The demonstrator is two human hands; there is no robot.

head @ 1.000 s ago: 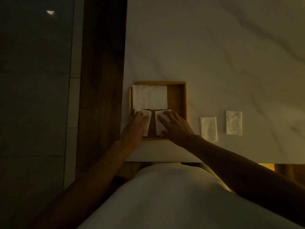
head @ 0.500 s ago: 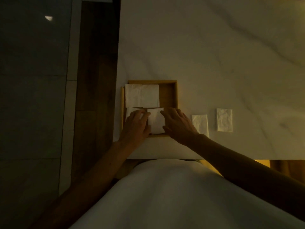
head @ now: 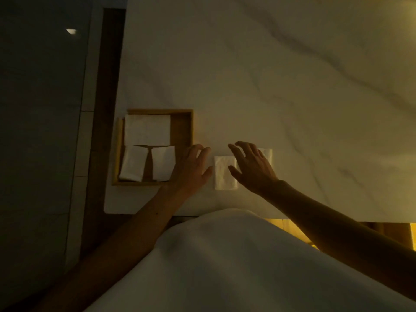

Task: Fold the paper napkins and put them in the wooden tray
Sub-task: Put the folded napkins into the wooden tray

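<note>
**White napkins settled in the tray, hands now over the next one**

White paper fills much of the wooden tray (head: 181,113), which sits near the left edge of the marble bench (head: 292,86). A wider folded napkin (head: 147,129) lies across the far half, and two narrower folded napkins (head: 132,163) (head: 163,162) lie side by side in the near half with a wedge of bare wood between them. A second ago both hands were pressing on those two near napkins; half a second ago they were still on them. Now both hands have left the tray and moved right, so that placement looks finished and the next napkin is the one in hand.

That next napkin (head: 222,174) lies flat on the bench just right of the tray, between the two hands. It is a tall rectangle: its long axis runs away from the person, near edge to far edge, with the short edges facing the person and the far side of the bench. It sits nearly square to the tray's sides.

The left hand (head: 193,167) hovers just left of it, fingers spread and empty. The right hand (head: 252,165) hovers over its right edge, fingers splayed wide and also empty; whether either touches the paper I cannot tell in this dim light. A last napkin (head: 267,154) shows only as a corner beyond the right hand, mostly hidden by it.

By my judgement two napkins remain to be folded and placed.
</note>
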